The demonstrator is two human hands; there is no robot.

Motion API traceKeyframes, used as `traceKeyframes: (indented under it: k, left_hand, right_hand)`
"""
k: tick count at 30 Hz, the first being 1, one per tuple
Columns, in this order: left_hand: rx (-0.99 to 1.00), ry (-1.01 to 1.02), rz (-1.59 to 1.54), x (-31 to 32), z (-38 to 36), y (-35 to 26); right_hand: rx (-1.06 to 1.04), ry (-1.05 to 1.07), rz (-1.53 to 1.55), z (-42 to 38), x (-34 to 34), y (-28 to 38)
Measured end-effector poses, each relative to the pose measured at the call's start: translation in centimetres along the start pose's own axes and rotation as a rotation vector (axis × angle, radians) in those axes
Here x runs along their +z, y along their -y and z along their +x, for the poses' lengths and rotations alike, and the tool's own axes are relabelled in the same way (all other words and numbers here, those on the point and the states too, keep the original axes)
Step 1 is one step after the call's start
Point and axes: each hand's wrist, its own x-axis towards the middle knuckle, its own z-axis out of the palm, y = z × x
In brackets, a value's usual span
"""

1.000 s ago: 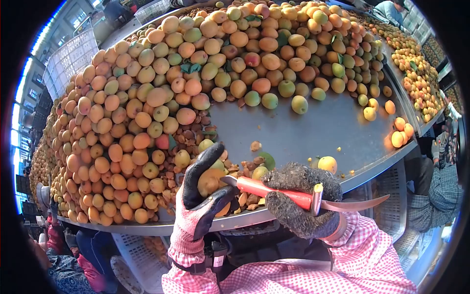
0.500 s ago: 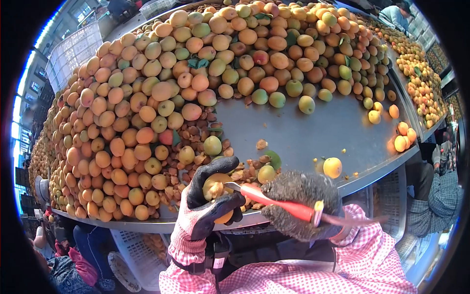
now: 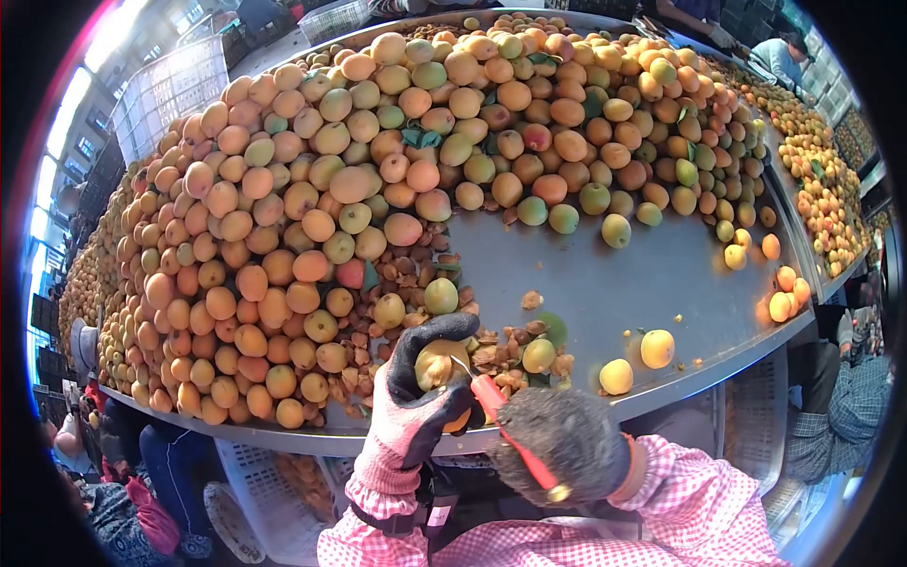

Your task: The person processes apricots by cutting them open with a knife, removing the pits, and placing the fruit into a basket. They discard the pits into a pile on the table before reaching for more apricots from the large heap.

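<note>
Head cam | L hand (image 3: 416, 402) grips yellow-orange apricot (image 3: 436, 367) | R hand (image 3: 559, 444) grips red-handled knife (image 3: 501, 425), blade in fruit

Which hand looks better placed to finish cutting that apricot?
The right hand: it grips the red-handled knife, blade tip at the apricot. The left hand is occupied holding the fruit.

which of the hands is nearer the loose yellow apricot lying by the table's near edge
Right. The right hand, gripping the red-handled knife, sits just below and left of that apricot. The left hand, wrapped around another apricot, is farther left.
</note>
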Motion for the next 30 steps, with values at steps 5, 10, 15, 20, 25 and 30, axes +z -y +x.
traceKeyframes:
  k: [5,10,15,20,25,30]
  left_hand:
    - [0.109,-0.019,0.064,0.1,-0.3,0.0]
    - [-0.147,0.168,-0.073,-1.2,-1.2,-1.0]
    - [-0.235,0.171,-0.113,-1.0,-1.3,-1.6]
    - [-0.152,0.116,-0.176,-0.8,-1.2,-1.0]
    - [-0.159,-0.050,-0.202,0.5,-1.5,-2.2]
    - [-0.079,-0.126,-0.071,-1.0,0.1,0.5]
  right_hand:
    - [0.055,-0.042,0.196,0.1,0.6,-1.0]
    - [0.658,-0.081,0.920,3.0,-4.7,-1.0]
    - [0.708,-0.277,1.214,3.0,-3.8,-2.9]
    - [0.445,-0.036,0.693,3.1,-3.1,-1.3]
    - [0.918,-0.231,1.873,3.1,-3.2,0.2]
    - [0.371,-0.128,0.653,3.4,-1.7,-1.9]
